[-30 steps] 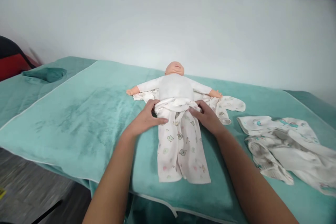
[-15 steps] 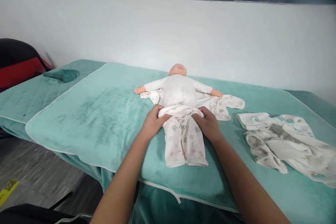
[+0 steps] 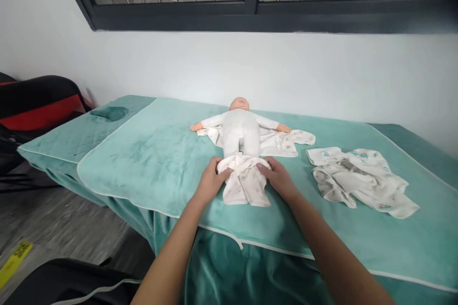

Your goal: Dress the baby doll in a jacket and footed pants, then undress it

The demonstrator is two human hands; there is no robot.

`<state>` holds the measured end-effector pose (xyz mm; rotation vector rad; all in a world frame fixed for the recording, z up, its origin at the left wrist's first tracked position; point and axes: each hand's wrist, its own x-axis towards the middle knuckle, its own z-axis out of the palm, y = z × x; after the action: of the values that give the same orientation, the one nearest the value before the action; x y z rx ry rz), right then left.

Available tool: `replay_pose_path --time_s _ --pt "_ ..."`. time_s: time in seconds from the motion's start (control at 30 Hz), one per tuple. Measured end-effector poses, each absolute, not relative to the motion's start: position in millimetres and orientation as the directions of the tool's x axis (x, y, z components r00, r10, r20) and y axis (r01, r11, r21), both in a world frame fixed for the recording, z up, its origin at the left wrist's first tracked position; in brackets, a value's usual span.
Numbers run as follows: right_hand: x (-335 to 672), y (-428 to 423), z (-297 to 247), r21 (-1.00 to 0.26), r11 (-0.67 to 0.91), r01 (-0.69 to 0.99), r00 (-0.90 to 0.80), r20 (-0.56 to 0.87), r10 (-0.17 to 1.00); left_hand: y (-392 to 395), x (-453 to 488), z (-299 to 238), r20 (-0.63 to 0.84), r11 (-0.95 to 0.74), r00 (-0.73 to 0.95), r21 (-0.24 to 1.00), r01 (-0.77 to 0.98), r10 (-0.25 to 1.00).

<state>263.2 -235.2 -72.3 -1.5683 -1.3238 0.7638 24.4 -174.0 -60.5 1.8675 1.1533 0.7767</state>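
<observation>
A baby doll [image 3: 240, 126] with a white cloth body lies on its back, arms spread and head toward the wall. Patterned white baby pants [image 3: 245, 183] cover its lower legs, their waistband bunched around them. My left hand [image 3: 212, 178] grips the waistband on the left side, thumb on top. On the right side of the same waistband, my right hand [image 3: 279, 176] is closed in a similar pinch. The doll's feet are hidden inside the pants. Under the doll's arms and back lies an open patterned baby shirt [image 3: 275, 145].
A crumpled heap of white baby clothes [image 3: 361, 178] lies at the right on the green bed cover [image 3: 136, 152]. Behind the bed are a white wall [image 3: 171, 64] and a dark window frame [image 3: 179, 23]. A black and red chair [image 3: 43, 105] stands at the left.
Both hands have drawn the pants down from the doll's waist to its lower legs, baring the upper legs. The camera view has tilted up, showing the window.
</observation>
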Motion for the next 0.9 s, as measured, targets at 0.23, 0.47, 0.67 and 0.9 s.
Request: replay_pose_path --time_s 0.23,0.47,0.67,0.9 --pt "246 -280 -77 -0.814 0.129 0.566 0.032 0.178 0.983 -212 17 -60 0.163 -0.481 0.581 0.753 0.449 0.798" --pt "234 -300 -57 -0.860 -0.007 0.510 0.099 0.050 0.994 -236 15 -43 0.156 -0.441 0.518 0.753 0.489 0.841" --pt "227 -335 -15 -0.968 0.035 0.247 -0.344 -0.053 0.937 -267 -11 -2 0.011 -0.207 0.702 0.959 0.196 0.713" --pt "215 -356 9 -0.424 0.605 0.674 -0.721 -0.195 0.665 -285 -34 30 -0.401 -0.659 0.916 0.684 0.313 0.019"
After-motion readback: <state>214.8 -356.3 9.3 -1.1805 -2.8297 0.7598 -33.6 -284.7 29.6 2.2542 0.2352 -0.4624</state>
